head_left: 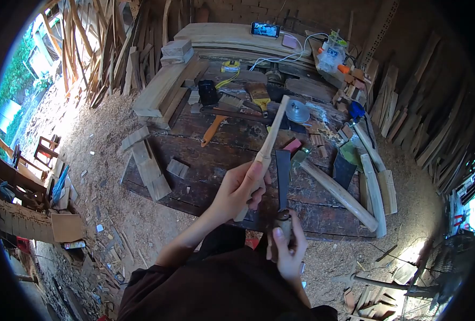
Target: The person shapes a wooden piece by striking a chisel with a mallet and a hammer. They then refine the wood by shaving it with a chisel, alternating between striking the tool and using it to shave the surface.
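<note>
My left hand [243, 187] is wrapped around a carved pale wooden stick [275, 131], its thumb lying along the wood. The stick slants up and away over the workbench [200, 168], and its lower end shows beneath the fingers. In my right hand [290, 249], near the bench's front edge, is a chisel [283, 179] gripped by its wooden handle. Its dark flat blade points away from me, widest at the far end, just right of the stick. A wooden-handled hammer [338, 193] lies on the bench to the right of the blade.
Several brushes, including a wide paintbrush [259, 97], lie mid-bench near a tape measure [230, 66]. Wood blocks [149, 166] sit on the left. A lit phone [265, 29] stands at the back. Shavings cover the floor [106, 155], and planks [408, 101] lean along the right wall.
</note>
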